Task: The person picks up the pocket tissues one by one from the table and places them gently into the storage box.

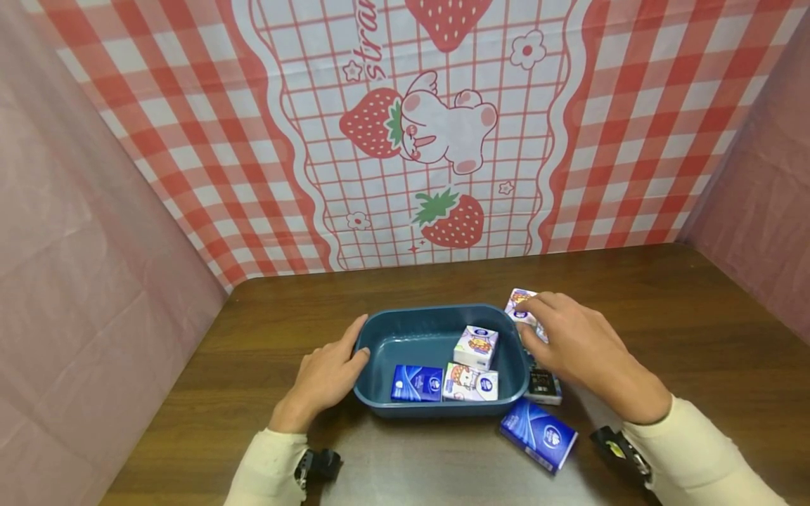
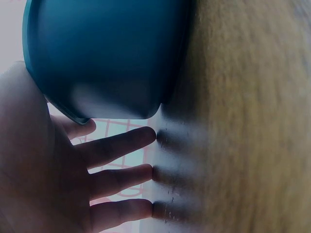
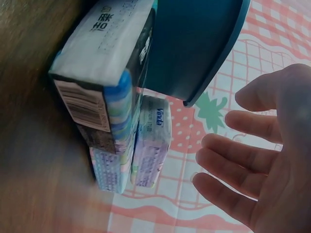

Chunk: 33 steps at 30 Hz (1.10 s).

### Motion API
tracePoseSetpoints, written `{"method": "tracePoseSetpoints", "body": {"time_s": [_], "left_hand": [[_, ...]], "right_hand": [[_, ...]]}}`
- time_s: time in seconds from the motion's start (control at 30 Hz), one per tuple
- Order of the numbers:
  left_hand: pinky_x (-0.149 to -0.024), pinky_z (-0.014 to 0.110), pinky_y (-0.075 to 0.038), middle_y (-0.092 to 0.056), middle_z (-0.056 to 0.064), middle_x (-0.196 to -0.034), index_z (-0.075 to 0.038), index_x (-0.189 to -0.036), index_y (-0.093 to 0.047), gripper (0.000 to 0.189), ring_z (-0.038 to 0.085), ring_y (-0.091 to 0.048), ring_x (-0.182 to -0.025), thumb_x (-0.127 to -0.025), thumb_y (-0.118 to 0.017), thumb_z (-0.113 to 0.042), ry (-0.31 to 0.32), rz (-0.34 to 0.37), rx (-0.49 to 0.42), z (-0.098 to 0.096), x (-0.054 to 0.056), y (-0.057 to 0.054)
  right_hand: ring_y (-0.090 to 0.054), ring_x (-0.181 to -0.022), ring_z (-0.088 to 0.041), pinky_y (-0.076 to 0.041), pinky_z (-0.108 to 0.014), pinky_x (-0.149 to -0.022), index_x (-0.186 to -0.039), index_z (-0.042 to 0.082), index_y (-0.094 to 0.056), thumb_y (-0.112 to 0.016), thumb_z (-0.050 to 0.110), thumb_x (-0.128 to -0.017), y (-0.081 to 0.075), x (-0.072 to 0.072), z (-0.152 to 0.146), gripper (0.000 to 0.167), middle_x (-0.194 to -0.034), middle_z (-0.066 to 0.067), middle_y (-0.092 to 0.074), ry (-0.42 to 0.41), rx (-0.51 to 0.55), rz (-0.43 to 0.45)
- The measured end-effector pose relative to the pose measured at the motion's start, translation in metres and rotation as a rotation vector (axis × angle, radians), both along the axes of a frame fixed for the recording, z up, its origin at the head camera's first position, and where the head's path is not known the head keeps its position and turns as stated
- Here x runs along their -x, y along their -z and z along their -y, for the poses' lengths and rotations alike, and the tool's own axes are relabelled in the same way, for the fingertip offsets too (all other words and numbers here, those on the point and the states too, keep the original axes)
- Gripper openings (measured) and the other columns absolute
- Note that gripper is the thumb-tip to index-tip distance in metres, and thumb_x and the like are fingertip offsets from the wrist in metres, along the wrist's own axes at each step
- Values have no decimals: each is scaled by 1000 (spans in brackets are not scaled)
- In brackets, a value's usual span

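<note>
A teal bin [image 1: 436, 410] holds a blue tissue pack [image 1: 416, 383] and two white cartoon-print tissue packs [image 1: 476, 346]. My left hand [image 1: 332, 369] is at its left end, thumb at the rim. In the left wrist view the fingers [image 2: 121, 177] stretch out straight, tips down at the table. My right hand [image 1: 572, 344] hovers past the right end, fingers slightly bent and holding nothing. Close by its fingertips lies a white print pack [image 1: 519, 301], labelled Vinda [image 3: 154, 141] in the right wrist view. A black-and-white tissue pack [image 1: 544, 386] sits partly hidden below the hand.
Another blue tissue pack [image 1: 539, 434] lies tilted on the wooden table [image 1: 683, 330], in front of the bin's right corner. A strawberry-print cloth [image 1: 443, 105] hangs behind the table, with pink cloth [image 1: 95, 246] along the sides.
</note>
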<state>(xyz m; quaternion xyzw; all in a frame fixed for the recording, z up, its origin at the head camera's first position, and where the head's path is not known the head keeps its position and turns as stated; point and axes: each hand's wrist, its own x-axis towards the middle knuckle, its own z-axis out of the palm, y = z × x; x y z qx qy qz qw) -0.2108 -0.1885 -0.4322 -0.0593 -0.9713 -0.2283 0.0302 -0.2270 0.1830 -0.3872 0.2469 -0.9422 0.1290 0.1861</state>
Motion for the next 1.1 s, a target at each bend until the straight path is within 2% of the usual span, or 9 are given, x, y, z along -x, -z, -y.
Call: {"method": "tracePoseSetpoints", "body": {"time_s": [0.17, 0.43, 0.7, 1.1], "left_hand": [[-91, 59, -47, -60, 9, -138, -27, -158, -33, 60, 35, -63, -115, -101, -48, -40, -1, -3, 1, 0, 0, 0], [-90, 58, -47, -60, 8, -138, -28, -158, -33, 60, 34, -63, -115, -102, -48, -40, -1, 1, -1, 0, 0, 0], [-91, 57, -47, -60, 8, -139, -28, -159, -32, 60, 34, -63, -115, -102, -48, -40, -1, 6, -6, 0, 0, 0], [-90, 57, -47, -59, 8, -140, -27, -159, -32, 60, 35, -63, -116, -102, -48, -40, 0, 4, -4, 0, 0, 1]], "right_hand": [[-63, -104, -36, -55, -55, -75, -123, 10, -68, -72, 29, -89, 3, 2, -3, 38, -117, -16, -66, 15, 10, 26], [-62, -105, -36, -54, -56, -76, -123, 9, -67, -68, 29, -91, 7, 5, -6, 37, -118, -17, -65, 35, 5, 43], [-60, -111, -41, -52, -60, -81, -129, 8, -64, -70, 30, -91, 9, 5, -7, 45, -125, -21, -62, 49, -14, 112], [-58, -113, -42, -51, -61, -82, -132, 8, -62, -72, 29, -90, 12, 8, -8, 48, -128, -23, -59, 67, -26, 148]]}}
